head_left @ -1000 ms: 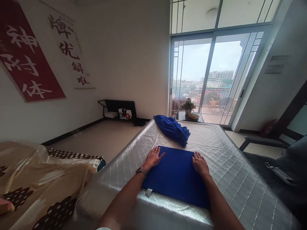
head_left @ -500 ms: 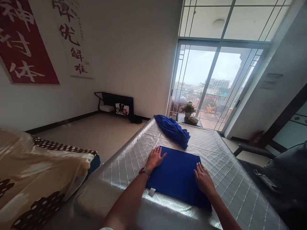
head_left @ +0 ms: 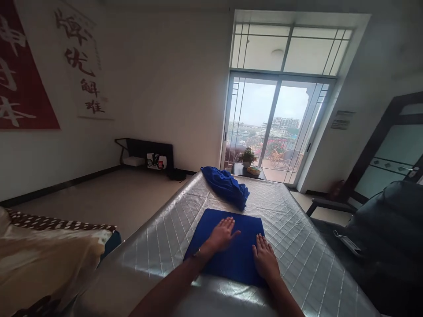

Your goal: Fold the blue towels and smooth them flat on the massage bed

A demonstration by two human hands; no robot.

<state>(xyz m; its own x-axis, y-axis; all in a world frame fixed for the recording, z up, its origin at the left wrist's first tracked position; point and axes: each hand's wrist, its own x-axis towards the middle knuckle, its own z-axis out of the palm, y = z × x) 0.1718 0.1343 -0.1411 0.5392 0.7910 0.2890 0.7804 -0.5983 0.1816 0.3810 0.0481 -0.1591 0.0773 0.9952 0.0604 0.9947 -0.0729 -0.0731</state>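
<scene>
In the head view, a flat, smooth, roughly rectangular blue cloth [head_left: 236, 259] is laid at lower centre on a silver tabletop [head_left: 158, 240] with a diamond-quilted surface; a crumpled blue cloth [head_left: 228, 187] is seen above it. The flat cloth's lower-left edge is partly hidden by the left forearm [head_left: 175, 281]; a red scroll [head_left: 33, 99] is cut off at upper left. The hands are held apart, fingers extended: the left hand [head_left: 223, 233] is placed over the flat cloth's middle, its contact hard to judge, the right hand [head_left: 266, 259] along its right edge.
</scene>
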